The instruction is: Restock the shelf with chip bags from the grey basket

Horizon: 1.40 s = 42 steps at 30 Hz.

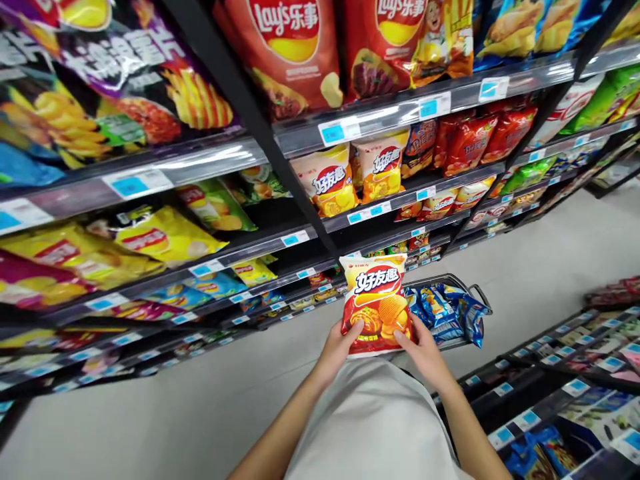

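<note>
A red, yellow and white bag of potato chips (376, 308) is held upright in front of my body, its printed front facing me. My left hand (344, 341) grips its lower left edge, thumb on the front. On the lower right side my right hand (419, 345) holds it the same way. The other fingers of both hands are hidden behind the bag. Just beyond it, to the right, stands a shopping cart (463, 279) holding several blue snack bags (440, 313), partly covered by the chip bag and my right arm.
A tall black shelf (295, 235) of snack bags runs along the left and far side. Similar white-and-yellow chip bags (330, 180) stand on a middle tier. Lower shelving (545, 400) with price tags lines the right. Grey floor (210, 400) lies between.
</note>
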Tool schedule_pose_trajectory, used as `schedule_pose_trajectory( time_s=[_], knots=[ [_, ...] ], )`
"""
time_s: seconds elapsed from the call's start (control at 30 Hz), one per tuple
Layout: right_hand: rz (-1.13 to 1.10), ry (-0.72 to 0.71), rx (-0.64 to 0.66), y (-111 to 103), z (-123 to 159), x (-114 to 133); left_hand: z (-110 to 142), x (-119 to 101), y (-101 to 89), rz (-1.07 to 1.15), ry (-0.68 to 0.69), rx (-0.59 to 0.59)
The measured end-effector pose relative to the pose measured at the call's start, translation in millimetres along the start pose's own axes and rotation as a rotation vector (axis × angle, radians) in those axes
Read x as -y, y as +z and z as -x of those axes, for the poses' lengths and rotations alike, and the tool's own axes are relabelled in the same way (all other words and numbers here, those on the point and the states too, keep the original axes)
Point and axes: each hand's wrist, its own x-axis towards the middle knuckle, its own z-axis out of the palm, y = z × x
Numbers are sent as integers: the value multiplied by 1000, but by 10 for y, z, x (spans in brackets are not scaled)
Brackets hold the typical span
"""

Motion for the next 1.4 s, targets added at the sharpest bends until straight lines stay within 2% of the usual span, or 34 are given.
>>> schedule_pose_trajectory(
  time_s=[0.3, 0.57, 0.83, 1.03, 1.2, 1.3, 1.4],
  knots=[
    [73, 4, -40, 6, 115, 14, 117, 124, -14, 32, 46, 67],
    [17, -11, -47, -26, 214, -19, 172, 180, 18, -118, 14, 99],
    [-4, -31, -78, -26, 286, -99, 231, 225, 3, -213, -50, 55],
    [-44, -17, -105, -88, 264, -130, 246, 246, -24, -223, -45, 87],
    [-86, 1, -164, -164, 187, -137, 93, 169, -88, -271, -65, 72],
    [-110, 12, -184, -229, 138, -112, -124, 51, -123, -375, -91, 62],
    [-109, 30, -175, -322, 72, -63, -413, -96, -91, -428, -115, 114]
  ],
)
